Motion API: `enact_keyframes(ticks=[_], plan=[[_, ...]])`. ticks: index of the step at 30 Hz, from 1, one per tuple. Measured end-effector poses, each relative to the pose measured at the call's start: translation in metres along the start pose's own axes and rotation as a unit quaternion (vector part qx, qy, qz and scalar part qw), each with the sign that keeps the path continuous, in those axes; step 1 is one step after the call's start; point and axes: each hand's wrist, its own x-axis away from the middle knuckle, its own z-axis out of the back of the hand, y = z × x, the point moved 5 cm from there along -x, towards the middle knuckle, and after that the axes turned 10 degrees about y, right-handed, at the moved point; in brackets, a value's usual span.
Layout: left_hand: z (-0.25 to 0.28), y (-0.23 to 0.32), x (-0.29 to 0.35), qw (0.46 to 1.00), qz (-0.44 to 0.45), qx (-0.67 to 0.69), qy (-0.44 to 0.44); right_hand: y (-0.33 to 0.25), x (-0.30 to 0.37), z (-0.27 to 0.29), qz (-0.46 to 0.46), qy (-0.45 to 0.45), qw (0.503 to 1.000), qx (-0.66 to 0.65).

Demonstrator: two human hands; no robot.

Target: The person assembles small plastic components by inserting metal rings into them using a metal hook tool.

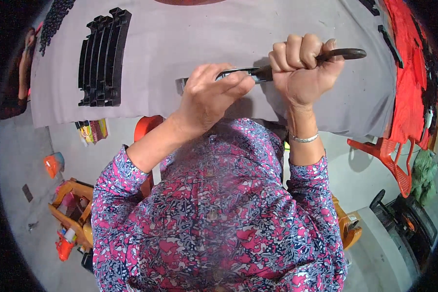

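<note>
My left hand (209, 92) is closed over a narrow black piece (181, 85), whose end pokes out past the hand on the left. Most of that piece lies hidden under my fingers. To its right, my right hand (301, 68) makes a fist round a dark tool with a rounded, curved handle (351, 53). The tool's other end (264, 74) meets the narrow piece between my two hands; its exact kind is hidden by the fist. Several long black notched plastic strips (104, 61) lie side by side on the grey cloth to the left.
A grey cloth (190, 29) covers the table. Small black parts (53, 24) are heaped at the far left. Along the right edge lie red cloth (406, 82) and a black strip (391, 46). A red plastic chair (389, 163) stands at the right, and a wooden seat (73, 209) at the lower left.
</note>
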Motion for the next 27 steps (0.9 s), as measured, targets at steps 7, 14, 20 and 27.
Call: enact_keyframes(ticks=[7,14,20,27], plan=[[-0.0007,0.0013,0.0007,1.000,-0.011,-0.012,-0.002,0.0017,0.0005,-0.0002,0.009,-0.005,1.000,-0.009],[-0.0005,-0.0006,0.0049,1.000,-0.029,0.008,-0.002,0.0036,-0.0024,-0.0008,-0.015,-0.021,0.999,0.022],[0.0013,0.0015,-0.0018,1.000,-0.021,-0.002,-0.006,0.0063,-0.0029,0.0052,-0.038,0.004,0.999,-0.034],[0.0006,0.0011,-0.0027,0.999,-0.026,-0.024,0.015,0.0047,-0.0031,-0.0013,-0.001,0.068,0.997,0.045]])
